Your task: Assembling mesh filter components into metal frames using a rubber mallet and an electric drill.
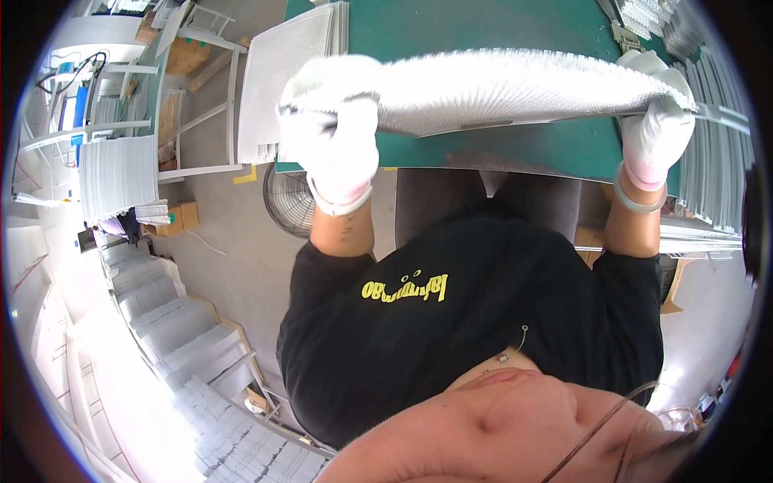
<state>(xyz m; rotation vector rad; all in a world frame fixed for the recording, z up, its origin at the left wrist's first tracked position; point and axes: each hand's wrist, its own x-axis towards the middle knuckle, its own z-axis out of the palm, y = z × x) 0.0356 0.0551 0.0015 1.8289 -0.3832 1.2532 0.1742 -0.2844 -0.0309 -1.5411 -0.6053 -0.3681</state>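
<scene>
A wide panel of silver metal mesh (507, 84) is held up over the near part of a green-topped table (483, 24). Its upper edge bows upward in the middle, and a thin flat frame strip shows along its lower side. My left hand (330, 133), in a white glove, grips the panel's left end with the fingers closed around it. At the other end, my right hand (660, 113), gloved alike, is closed on the panel near its corner. Part of each end is hidden behind the gloves.
A stack of mesh panels (283, 72) lies on the left of the table. More panels (713, 153) stand in rows at the right. Below the table is a round fan (283, 205). White racks (233, 105) and further panel stacks (173, 314) stand to the left.
</scene>
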